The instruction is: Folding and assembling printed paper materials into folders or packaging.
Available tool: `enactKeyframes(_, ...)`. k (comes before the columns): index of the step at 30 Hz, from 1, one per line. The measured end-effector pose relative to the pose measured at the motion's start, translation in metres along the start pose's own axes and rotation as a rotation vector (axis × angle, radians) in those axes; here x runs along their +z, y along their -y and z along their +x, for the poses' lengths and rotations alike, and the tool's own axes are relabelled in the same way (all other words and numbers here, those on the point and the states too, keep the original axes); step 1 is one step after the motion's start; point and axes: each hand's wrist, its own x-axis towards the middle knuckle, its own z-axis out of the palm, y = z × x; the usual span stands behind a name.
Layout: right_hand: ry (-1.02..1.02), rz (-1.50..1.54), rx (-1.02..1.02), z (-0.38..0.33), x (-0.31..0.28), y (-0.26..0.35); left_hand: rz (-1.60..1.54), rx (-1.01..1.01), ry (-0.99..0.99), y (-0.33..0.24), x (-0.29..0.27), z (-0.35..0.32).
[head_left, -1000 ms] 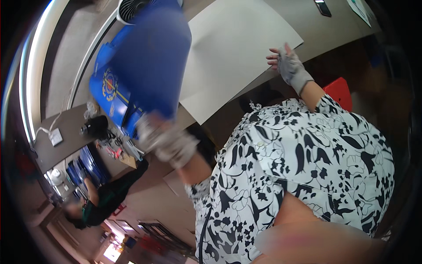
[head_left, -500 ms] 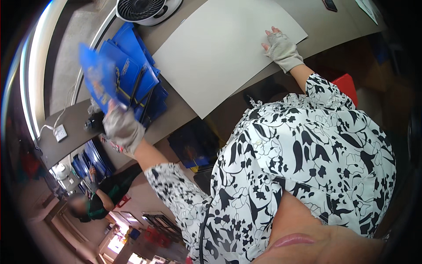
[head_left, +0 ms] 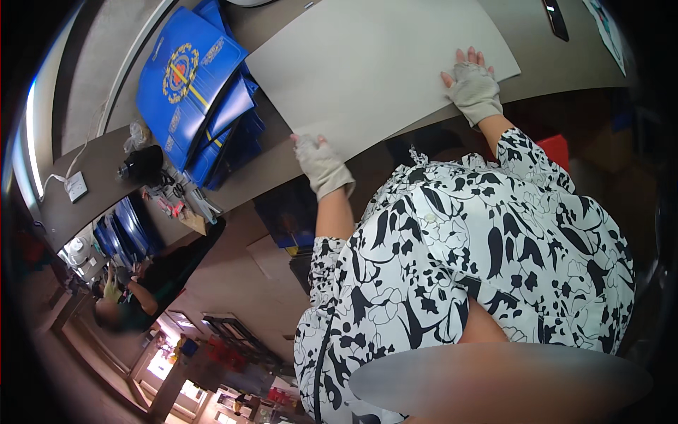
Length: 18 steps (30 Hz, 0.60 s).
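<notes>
A large white board or sheet (head_left: pixel 374 63) lies on the grey table. My left hand (head_left: pixel 323 167), in a pale fingerless glove, rests at its near left edge with fingers stretched out, holding nothing. Near the sheet's right end, my right hand (head_left: pixel 474 90), gloved the same way, lies flat with fingers spread. Left of the sheet is an uneven pile of blue printed folders or sheets (head_left: pixel 187 85). The top one carries a round yellow-and-red emblem, and neither hand touches the pile.
A phone (head_left: pixel 556 19) lies at the table's far right. Left of the pile are a black object (head_left: pixel 143 166), small tools (head_left: pixel 187 194) and a white socket box (head_left: pixel 76 186). Another person (head_left: pixel 131 304) works farther left beside more blue items (head_left: pixel 127 230).
My left hand has let go of a blue sheet, now on top of the pile, and moved right to the white sheet. My right hand stays on the white sheet.
</notes>
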Motion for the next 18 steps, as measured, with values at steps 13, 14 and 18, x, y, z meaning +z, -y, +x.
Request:
enactKeyframes(13, 0.128, 0.075, 0.146, -0.030, 0.029, 0.006, 0.216, 0.506, 0.011, -0.056, -0.047, -0.027)
enactKeyframes(14, 0.119, 0.070, 0.138, -0.028, 0.028, 0.006, -0.066, 0.380, 0.179, -0.059, -0.045, -0.023)
enactKeyframes(18, 0.107, 0.088, 0.097, -0.020, 0.019, 0.010, -0.267, 0.551, 0.332, -0.054, -0.008, 0.012)
